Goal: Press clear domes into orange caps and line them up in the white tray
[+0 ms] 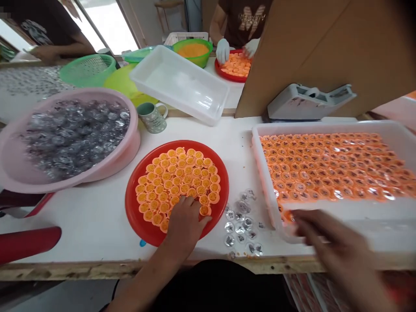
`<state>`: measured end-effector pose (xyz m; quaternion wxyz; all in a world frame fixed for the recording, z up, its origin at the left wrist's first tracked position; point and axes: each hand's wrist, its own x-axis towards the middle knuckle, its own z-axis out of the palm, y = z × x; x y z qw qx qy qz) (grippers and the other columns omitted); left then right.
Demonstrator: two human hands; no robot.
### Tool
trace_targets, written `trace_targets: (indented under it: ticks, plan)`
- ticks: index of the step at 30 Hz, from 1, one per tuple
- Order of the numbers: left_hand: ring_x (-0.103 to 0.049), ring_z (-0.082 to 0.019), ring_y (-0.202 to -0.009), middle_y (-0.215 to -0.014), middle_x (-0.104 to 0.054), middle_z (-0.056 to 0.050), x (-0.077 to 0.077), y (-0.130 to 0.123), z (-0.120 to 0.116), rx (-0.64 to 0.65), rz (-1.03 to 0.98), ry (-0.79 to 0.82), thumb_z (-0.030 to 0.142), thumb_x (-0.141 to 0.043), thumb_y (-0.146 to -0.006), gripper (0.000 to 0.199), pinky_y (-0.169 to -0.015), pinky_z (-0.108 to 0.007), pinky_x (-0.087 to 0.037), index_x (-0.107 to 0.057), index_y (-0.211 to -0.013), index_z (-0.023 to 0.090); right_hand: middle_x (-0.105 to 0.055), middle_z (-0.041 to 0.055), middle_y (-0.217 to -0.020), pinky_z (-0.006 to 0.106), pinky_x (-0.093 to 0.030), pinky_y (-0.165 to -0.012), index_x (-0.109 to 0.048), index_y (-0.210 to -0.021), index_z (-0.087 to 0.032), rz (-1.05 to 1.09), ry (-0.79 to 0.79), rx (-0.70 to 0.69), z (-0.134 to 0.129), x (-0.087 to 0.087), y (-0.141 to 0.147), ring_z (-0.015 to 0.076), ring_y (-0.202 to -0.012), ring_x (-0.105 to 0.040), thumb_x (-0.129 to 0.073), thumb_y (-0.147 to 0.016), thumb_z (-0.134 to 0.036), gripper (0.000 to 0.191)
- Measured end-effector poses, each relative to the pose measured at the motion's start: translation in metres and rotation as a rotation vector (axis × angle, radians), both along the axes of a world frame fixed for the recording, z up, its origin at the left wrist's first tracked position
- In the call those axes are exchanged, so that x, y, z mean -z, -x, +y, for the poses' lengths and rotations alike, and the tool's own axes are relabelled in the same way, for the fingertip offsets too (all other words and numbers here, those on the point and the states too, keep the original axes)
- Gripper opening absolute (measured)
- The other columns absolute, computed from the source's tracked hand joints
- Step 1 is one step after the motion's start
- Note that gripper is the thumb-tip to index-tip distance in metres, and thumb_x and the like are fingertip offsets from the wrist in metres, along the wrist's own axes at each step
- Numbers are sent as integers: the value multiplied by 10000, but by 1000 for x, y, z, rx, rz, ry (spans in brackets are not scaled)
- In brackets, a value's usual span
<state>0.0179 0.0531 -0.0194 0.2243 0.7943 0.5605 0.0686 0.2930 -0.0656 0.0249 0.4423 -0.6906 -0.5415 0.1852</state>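
Observation:
A red round tray (136, 216) holds many small orange cups with yellow-orange contents (187, 169). My left hand (185, 219) rests over its near part, fingers bent down onto the cups and thumb spread to the right; its fingertips are partly hidden. Blurred by motion, my right hand (334, 242) is at the near left corner of a white tray (338, 216), thumb and fingers pinched on an orange cup (288, 216). Rows of orange cups with clear printed lids (325, 167) fill much of that tray. Loose clear lids (240, 227) lie between the two trays.
A pink basin (133, 143) of clear lids stands left, beside a mug (152, 118). Behind are a tilted white bin (182, 82), a green basket (87, 69) and a cardboard panel (312, 47). Across the table a co-worker's gloved hands (222, 51) work over another red tray.

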Motion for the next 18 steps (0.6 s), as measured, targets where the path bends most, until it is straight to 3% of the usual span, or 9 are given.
trace_targets:
  ticks: [3,6,8,13,18]
  plan:
    - [-546,-257,-834,-779,-597,-57,2,-4,-2,-5,0,-18,211,-594,-802,146,-696,-363,-400,-610,-658,192,-697,76,-878,284,-577,-593,-692,-993,-229,-164,101,-201,18,37,48,183,-700,-679,-511,-919,-214,196]
    - [-551,-255,-849,-799,-609,-56,1,-3,-4,8,-22,-22,183,-580,-801,98,-696,-353,-395,-622,-714,195,-662,123,-1012,363,-589,-720,-618,-1178,-170,-330,172,-71,30,68,79,227,-862,-673,-426,-906,-111,338]
    - [-559,-259,-858,-821,-620,-64,-2,-2,-6,21,-7,-19,179,-562,-813,96,-698,-357,-402,-619,-736,191,-635,157,-1088,409,-577,-756,-571,-1247,-136,-405,238,-5,38,79,86,258,-930,-656,-417,-905,-105,376]
    - [-579,-272,-870,-855,-644,-83,-8,-1,-5,78,6,8,198,-546,-838,120,-705,-379,-437,-607,-736,184,-641,123,-1006,361,-546,-742,-647,-1093,-139,-390,348,-52,52,81,80,238,-876,-645,-499,-884,-126,256]
    - [-602,-271,-951,-946,-673,-70,-13,2,-4,82,-101,88,175,-558,-835,92,-758,-382,-480,-644,-845,205,-646,74,-930,303,-529,-706,-696,-978,-184,-318,357,-79,47,79,78,193,-815,-646,-502,-887,-140,219]
